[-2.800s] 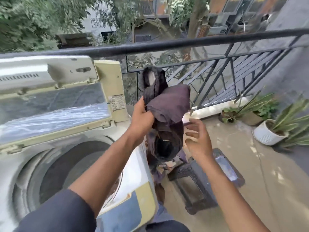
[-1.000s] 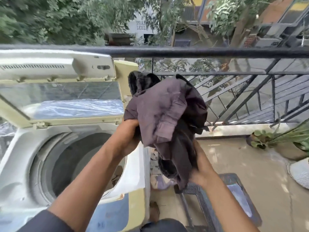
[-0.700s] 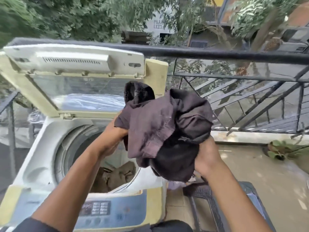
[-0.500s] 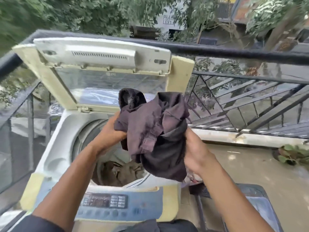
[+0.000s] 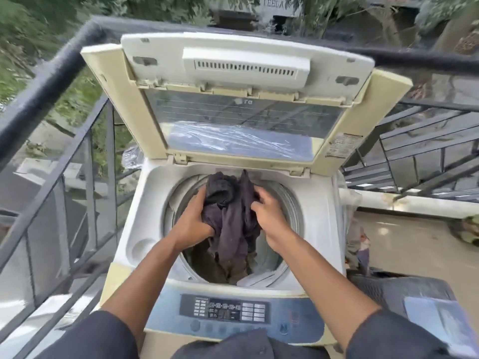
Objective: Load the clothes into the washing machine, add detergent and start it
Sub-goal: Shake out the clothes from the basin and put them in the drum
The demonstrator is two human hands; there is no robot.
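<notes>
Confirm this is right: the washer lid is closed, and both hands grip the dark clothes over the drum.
Not quite. The head view shows the lid raised, standing open behind the drum. The rest holds: the left hand and the right hand both grip the dark clothes over the drum.

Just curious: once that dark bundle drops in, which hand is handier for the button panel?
Probably the right hand. The panel's buttons sit toward the right, nearer it. Both it and the left hand grip the clothes over the drum now.
</notes>
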